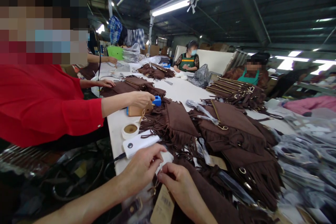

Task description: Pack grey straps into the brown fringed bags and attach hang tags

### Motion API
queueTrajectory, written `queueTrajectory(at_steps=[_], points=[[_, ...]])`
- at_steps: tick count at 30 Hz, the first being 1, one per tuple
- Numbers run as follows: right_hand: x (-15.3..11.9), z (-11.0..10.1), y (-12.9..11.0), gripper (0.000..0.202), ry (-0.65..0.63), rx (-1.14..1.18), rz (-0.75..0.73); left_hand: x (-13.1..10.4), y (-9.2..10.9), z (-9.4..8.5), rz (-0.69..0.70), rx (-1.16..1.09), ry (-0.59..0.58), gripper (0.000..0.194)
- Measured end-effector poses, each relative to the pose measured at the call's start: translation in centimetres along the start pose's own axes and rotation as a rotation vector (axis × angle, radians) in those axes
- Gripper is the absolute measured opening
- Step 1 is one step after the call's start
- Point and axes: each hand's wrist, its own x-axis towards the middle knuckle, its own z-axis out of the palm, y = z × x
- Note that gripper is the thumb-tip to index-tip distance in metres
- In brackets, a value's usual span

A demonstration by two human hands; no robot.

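My left hand [143, 166] and my right hand [181, 187] meet at the near table edge, fingers pinched together on a small white piece [164, 161] above a brown fringed bag [210, 199]. A kraft paper hang tag [163, 205] dangles just below my hands. Which hand carries the white piece's weight I cannot tell. A white power bank [138, 143] with a cable lies just beyond my left hand.
A co-worker in a red sleeve [52, 108] at the left holds a blue tool [156, 101] over a brown fringed bag [173, 120]. A small round tin [130, 130] sits nearby. Piles of brown bags [236, 129] cover the long white table [178, 92]. Other people sit at the far end.
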Motion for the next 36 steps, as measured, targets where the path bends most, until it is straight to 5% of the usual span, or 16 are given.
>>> queueTrajectory(at_steps=[3,8,15,22,27,36], points=[[0.0,-0.1,0.5,0.019,0.023,-0.028,0.007,-0.7,-0.3,0.0,-0.090,-0.008,0.046,0.037],[-0.1,-0.1,1.1,0.022,0.012,-0.036,-0.003,-2.1,-1.2,1.2,-0.216,-0.074,-0.123,0.007],[-0.1,-0.4,1.4,0.022,0.019,-0.074,-0.036,-2.3,-2.3,2.5,-0.190,-0.232,-0.004,0.013],[0.0,0.0,1.4,0.018,0.060,-0.229,0.032,-2.0,-1.9,2.1,-0.458,-0.805,-0.148,0.015],[-0.7,-0.1,1.8,0.015,0.113,-0.319,-0.186,-1.7,-1.9,2.0,-0.546,-1.107,-0.168,0.017],[-3.3,-3.7,-0.3,0.064,-0.447,-0.362,-0.345,-1.6,-2.9,1.3,-0.608,-1.311,-0.135,0.025]])
